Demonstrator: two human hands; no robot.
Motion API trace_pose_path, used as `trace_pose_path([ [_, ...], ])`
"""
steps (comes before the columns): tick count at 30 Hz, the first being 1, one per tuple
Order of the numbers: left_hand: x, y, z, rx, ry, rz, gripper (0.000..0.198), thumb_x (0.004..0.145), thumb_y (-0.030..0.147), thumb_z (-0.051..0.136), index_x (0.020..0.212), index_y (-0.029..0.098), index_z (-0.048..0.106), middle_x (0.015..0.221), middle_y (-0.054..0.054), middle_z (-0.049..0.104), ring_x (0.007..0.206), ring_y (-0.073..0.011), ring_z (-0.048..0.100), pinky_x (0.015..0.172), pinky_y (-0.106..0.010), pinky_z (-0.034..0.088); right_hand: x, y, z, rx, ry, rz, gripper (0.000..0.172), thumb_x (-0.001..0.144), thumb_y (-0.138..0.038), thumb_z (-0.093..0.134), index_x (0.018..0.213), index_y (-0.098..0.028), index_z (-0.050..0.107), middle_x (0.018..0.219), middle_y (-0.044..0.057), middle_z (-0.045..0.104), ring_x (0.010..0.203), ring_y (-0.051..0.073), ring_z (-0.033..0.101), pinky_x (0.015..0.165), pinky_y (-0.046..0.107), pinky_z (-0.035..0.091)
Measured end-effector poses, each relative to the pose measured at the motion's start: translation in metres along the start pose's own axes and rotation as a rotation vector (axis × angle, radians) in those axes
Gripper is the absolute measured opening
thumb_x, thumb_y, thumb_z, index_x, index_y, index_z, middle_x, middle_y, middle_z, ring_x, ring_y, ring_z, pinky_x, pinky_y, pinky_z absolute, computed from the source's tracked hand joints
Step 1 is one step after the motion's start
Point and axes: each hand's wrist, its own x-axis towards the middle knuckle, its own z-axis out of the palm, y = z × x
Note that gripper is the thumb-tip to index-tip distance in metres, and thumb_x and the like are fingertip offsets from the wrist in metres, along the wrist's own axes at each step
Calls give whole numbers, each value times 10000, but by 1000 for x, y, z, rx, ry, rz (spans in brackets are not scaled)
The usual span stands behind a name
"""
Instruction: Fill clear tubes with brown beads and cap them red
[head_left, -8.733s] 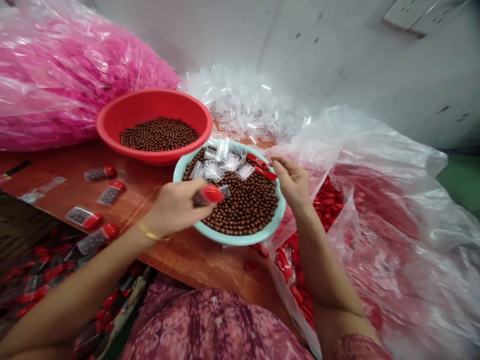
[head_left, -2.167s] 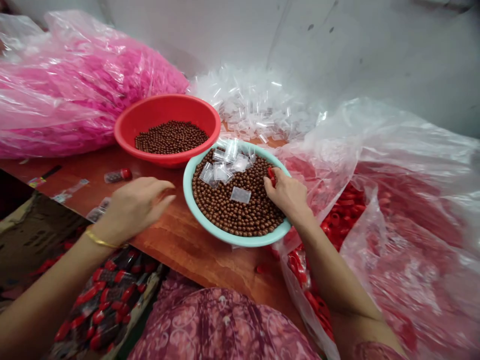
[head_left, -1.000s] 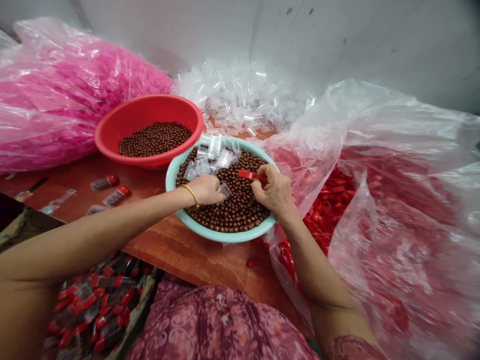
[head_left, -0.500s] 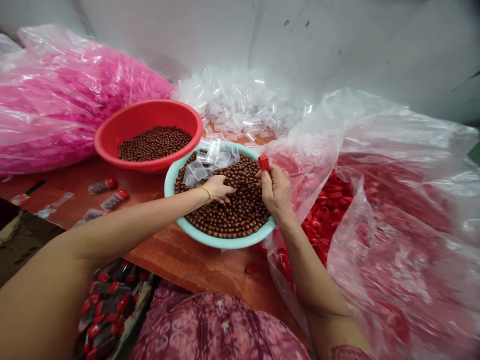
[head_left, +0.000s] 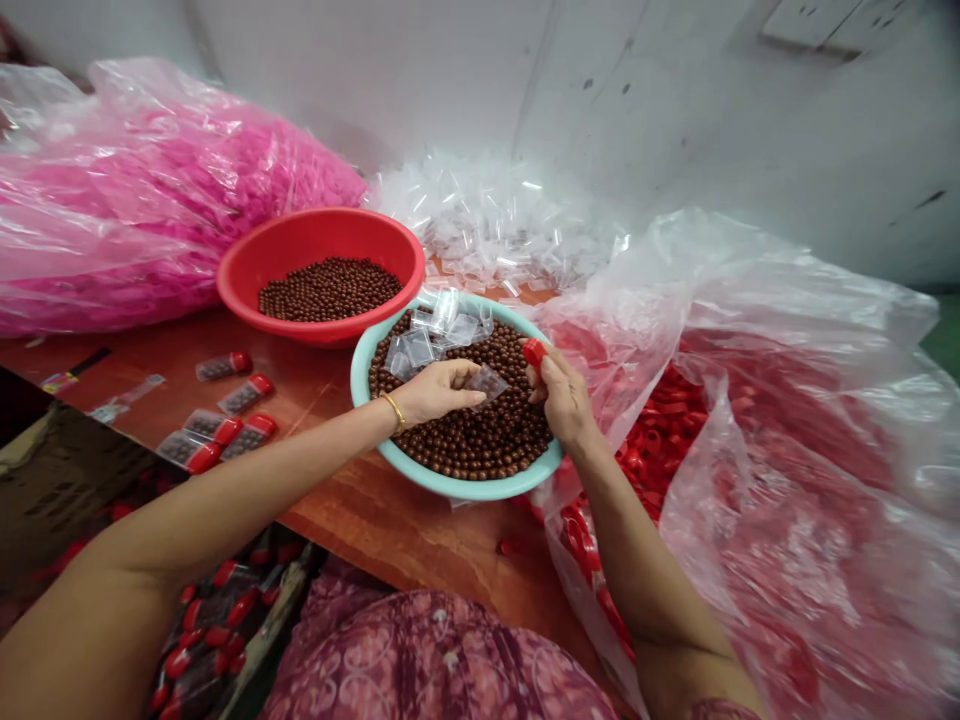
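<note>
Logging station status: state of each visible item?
Clear container: in left grip, contents unclear
Red cap: in right grip
Teal basin: holding brown beads, loose clear containers
Red basin: part-filled
Capped containers: lying on table
Red-cap bag: open
Pink-parts bag: bulging

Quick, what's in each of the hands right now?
Left hand: closed, holding a clear plastic container over the brown balls.
Right hand: closed, holding a red plastic cap.
</note>
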Motion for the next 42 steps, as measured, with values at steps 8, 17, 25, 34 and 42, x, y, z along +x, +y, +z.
trace_pose_path([
  [8,-5,-3,-2,7,-55,21,205,807,219,547,981,140,473,798,13,550,631,-75,562,496,-169,425,-10,-27,9,-3,-77,-96,377,933,-324,395,1236,-200,582,1127,65,672,1031,184,627,937,345,484],
  [17,-5,-8,0,423,178,220,243,652,178,643,860,142,522,770,30,542,733,-112,507,675,-233,422,-20,-38,8,-483,-91,-194,418,939,-297,371,1307,-181,532,841,84,693,759,192,660,725,299,537],
  [25,-8,-3,2,782,269,224,107,682,185,581,765,154,520,712,13,571,672,-132,521,632,-251,411,-24,-42,15,-583,-166,-243,465,933,-274,338,1348,-115,475,826,110,687,687,196,639,628,295,528],
  [34,-17,3,13,1228,117,208,277,694,379,571,851,154,612,780,-84,680,771,-259,650,688,-334,479,-9,-43,6,-119,22,-27,476,936,-478,323,874,-198,702,555,14,587,522,143,564,556,275,480],
  [42,-21,-2,16,1347,-43,323,286,694,328,580,897,131,620,822,-108,698,785,-263,668,693,-322,495,6,-44,38,370,-266,272,626,929,-580,179,1391,-221,404,1259,71,577,1162,158,545,1046,357,404],
])
